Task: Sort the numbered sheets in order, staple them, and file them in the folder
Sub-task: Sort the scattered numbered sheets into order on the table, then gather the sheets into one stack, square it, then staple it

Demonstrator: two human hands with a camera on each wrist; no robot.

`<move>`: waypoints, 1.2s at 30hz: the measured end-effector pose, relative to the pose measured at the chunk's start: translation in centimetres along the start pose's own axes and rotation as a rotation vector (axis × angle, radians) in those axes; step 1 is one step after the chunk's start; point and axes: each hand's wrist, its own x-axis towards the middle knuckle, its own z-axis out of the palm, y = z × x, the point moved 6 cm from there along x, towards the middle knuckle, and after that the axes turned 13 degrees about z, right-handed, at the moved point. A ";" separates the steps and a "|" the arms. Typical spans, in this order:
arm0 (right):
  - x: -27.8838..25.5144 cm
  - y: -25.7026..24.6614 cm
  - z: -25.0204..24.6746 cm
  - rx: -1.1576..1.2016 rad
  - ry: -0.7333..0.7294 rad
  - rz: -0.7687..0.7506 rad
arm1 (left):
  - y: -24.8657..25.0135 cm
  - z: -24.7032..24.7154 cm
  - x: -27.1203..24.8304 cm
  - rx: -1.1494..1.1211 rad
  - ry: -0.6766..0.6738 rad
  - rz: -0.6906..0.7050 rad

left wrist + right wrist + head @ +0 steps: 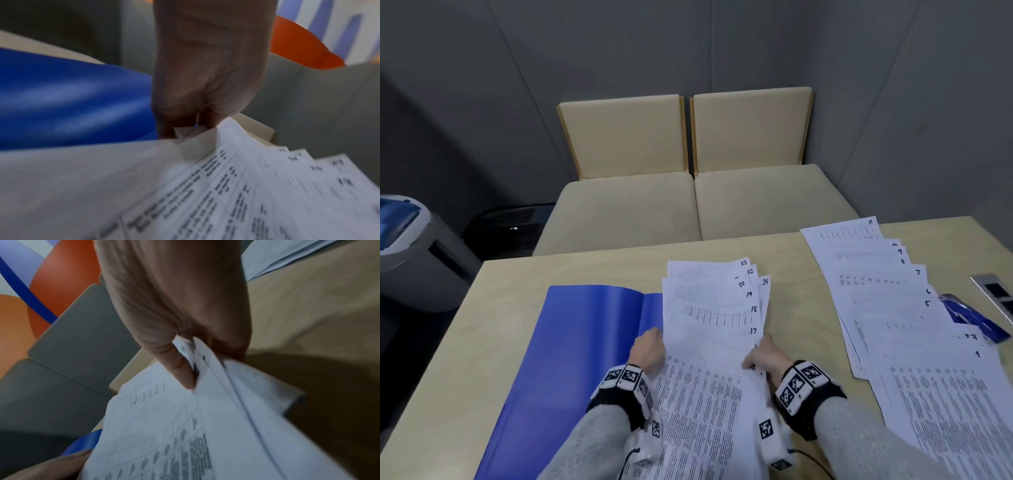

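Observation:
A fanned bundle of numbered sheets (712, 318), with 17 to 24 showing, is held over the right half of the open blue folder (571, 342). My left hand (649, 349) grips the bundle's left edge, its fingers curled round the paper (185, 134). On the bundle's right edge, my right hand (765, 354) pinches the sheets (164, 418), with its thumb (180, 368) on top. A second fan of sheets (893, 308), numbered 1 to 11, lies spread on the table at the right.
A blue stapler-like object (969, 318) lies partly under the right fan near the table's (510, 291) right edge, next to a grey panel (996, 291). Two beige seats (688, 205) stand beyond the table. A grey bin (410, 246) stands at the left.

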 end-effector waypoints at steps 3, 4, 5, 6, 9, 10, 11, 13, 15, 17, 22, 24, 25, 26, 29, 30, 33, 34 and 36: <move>0.3 0.7 -0.9 0.100 0.056 -0.075 | -0.6 -1.1 -0.1 -0.068 0.100 -0.043; 0.2 0.9 -1.5 0.140 0.086 -0.089 | -1.0 -1.3 -0.3 -0.125 0.136 -0.049; -0.1 1.2 -2.2 0.169 0.117 -0.096 | -1.5 -1.3 -0.4 -0.164 0.145 -0.043; -0.5 1.3 -2.9 0.183 0.147 -0.107 | -1.8 -1.2 -0.6 -0.174 0.137 -0.020; -1.5 1.4 -4.7 0.193 0.227 -0.122 | -3.1 -0.7 -0.9 -0.152 0.107 0.060; -1.4 1.5 -5.4 0.207 0.248 -0.129 | -3.6 -1.0 -1.0 -0.138 0.117 0.066; -1.2 1.5 -6.0 0.223 0.265 -0.132 | -4.2 -1.4 -1.0 -0.133 0.131 0.051; -0.5 2.0 -7.2 0.252 0.270 -0.123 | -5.6 -2.5 -1.0 -0.132 0.154 -0.004; 0.0 2.5 -8.2 0.289 0.246 -0.104 | -6.6 -3.2 -1.0 -0.116 0.133 -0.067; -0.5 2.4 -8.7 0.366 0.186 -0.135 | -6.0 -3.8 -1.0 -0.060 0.127 -0.118; -4.1 -2.2 -9.7 0.435 0.016 -0.325 | 4.8 -5.1 -1.6 -0.399 0.165 0.160; -5.9 -4.6 -10.3 0.407 -0.039 -0.399 | 9.4 -5.7 -2.3 -0.554 0.066 0.253; -7.0 -5.7 -10.5 0.394 -0.054 -0.437 | 11.4 -5.9 -2.5 -0.629 0.022 0.300; -8.2 -6.7 -10.9 0.382 -0.055 -0.477 | 13.1 -6.3 -2.7 -0.708 0.008 0.349; -11.8 -9.2 -11.8 0.412 -0.043 -0.610 | 15.7 -8.6 -2.9 -0.825 0.162 0.434; -12.8 -9.8 -12.1 0.427 -0.042 -0.654 | 15.9 -9.5 -2.7 -0.782 0.243 0.455; -16.2 -11.4 -12.6 0.453 -0.013 -0.793 | 17.6 -12.0 -3.4 -0.669 0.460 0.596; -17.2 -11.9 -12.7 0.472 0.006 -0.839 | 18.2 -12.7 -3.9 -0.645 0.546 0.646; -18.8 -12.6 -12.7 0.503 0.045 -0.921 | 19.4 -13.6 -5.3 -0.578 0.721 0.697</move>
